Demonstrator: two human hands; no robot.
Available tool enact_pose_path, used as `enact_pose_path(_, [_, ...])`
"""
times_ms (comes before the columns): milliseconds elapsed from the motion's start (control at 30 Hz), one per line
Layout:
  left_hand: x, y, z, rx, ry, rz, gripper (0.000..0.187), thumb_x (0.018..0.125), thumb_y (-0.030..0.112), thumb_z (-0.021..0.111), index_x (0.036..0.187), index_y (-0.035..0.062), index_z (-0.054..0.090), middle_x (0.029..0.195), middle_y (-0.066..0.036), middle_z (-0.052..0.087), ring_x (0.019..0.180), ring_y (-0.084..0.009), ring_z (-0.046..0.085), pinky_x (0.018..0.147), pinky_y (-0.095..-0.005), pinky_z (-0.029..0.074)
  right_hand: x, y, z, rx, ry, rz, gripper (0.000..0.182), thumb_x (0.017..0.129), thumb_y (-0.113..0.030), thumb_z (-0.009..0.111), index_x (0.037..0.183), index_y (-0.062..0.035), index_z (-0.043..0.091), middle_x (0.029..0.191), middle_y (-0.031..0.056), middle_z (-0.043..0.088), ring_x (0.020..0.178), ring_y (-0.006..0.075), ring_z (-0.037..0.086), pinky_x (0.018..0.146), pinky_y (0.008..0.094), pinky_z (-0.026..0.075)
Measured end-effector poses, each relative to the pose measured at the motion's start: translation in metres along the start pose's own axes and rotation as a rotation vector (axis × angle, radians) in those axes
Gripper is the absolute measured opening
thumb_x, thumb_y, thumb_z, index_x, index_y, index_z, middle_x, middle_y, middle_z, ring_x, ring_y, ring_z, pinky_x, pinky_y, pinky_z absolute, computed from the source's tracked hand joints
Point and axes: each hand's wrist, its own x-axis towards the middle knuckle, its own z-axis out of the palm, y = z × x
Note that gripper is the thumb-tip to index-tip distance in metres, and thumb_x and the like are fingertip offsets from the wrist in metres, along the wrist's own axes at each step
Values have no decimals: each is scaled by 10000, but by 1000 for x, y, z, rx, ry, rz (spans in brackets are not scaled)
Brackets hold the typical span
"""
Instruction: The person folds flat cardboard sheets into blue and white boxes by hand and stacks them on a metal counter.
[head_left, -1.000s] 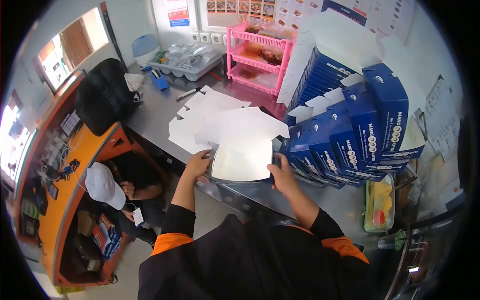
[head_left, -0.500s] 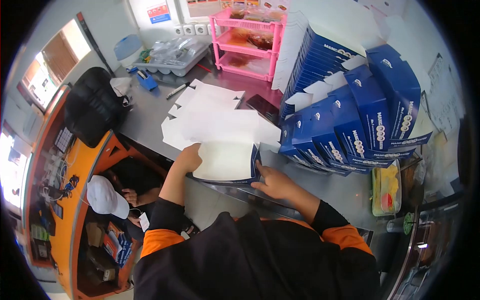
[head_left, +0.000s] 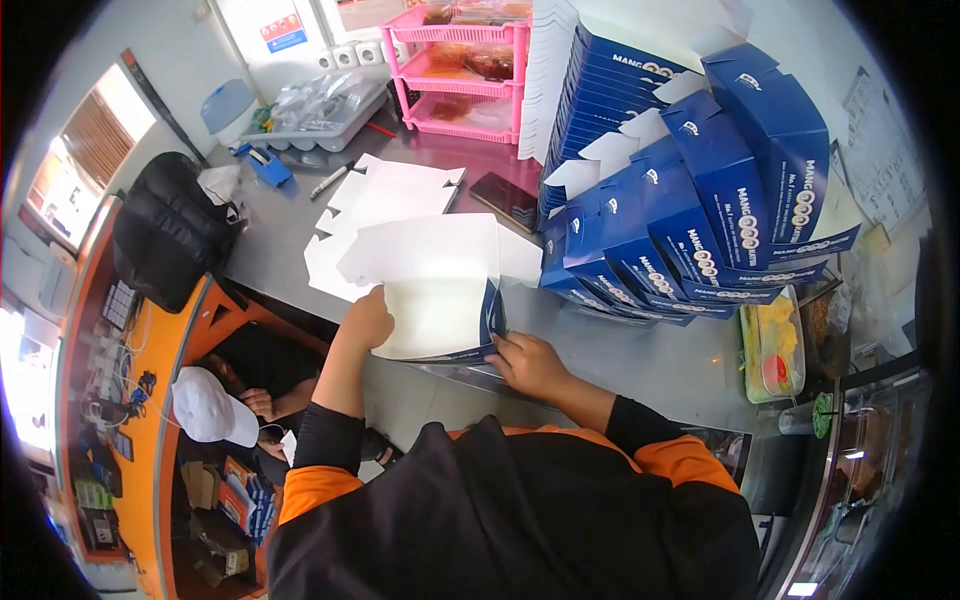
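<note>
A cardboard box (head_left: 432,322), white inside and dark blue outside, stands partly folded at the table's near edge. Its white lid flap (head_left: 435,245) extends from the far side. My left hand (head_left: 368,320) grips the left wall, fingers closed with some tips hidden. At the right front corner, my right hand (head_left: 533,365) pinches the blue side panel with thumb and fingers. Flat white box blanks (head_left: 395,188) lie just beyond. Folded blue boxes (head_left: 670,235) stand nested in a row to the right.
A phone (head_left: 505,200) and a marker (head_left: 330,180) lie on the metal table (head_left: 600,365). Behind are a pink rack (head_left: 458,85), a grey tray (head_left: 330,130) and a blue tape dispenser (head_left: 268,167). A yellow-filled container (head_left: 772,350) sits right. A person in a white cap (head_left: 212,405) is at lower left.
The view has shifted, so the surroundings appear further up and left. The box has come slightly nearer me, its flap uncovering more of the phone. Both hands stay on it.
</note>
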Motion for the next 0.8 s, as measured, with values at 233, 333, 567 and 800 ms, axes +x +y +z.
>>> enact_pose_path(233, [0,4,-6,48,-6,-6,462,718,50,422,1160,-80,386,992,-274,554,955,-392,523,819,-433,416,0,1,4,-2,23,-23,282,762,-214,604,930,12,595,719,110,531,645,273,556,569,350,465])
enact_pose_path(333, [-1,6,-6,66,11,-17,453,729,69,421,1163,-63,399,1003,-266,555,958,-386,525,821,-436,417,-1,0,-2,34,-81,55,311,760,-236,609,960,1,592,814,129,534,743,287,558,634,367,468])
enact_pose_path(567, [-3,23,-15,177,66,-81,306,800,169,418,990,-23,561,973,-219,585,921,-360,553,800,-433,435,36,-14,-16,57,93,96,544,769,-337,581,1199,-28,457,1295,164,356,1058,345,446,850,423,405])
enact_pose_path(800, [6,15,-5,241,115,-29,277,798,144,393,869,-19,605,923,-202,601,859,-342,575,751,-408,458,31,2,1,-71,-113,257,562,729,-272,550,1211,-11,427,1328,138,347,1043,328,456,856,426,407])
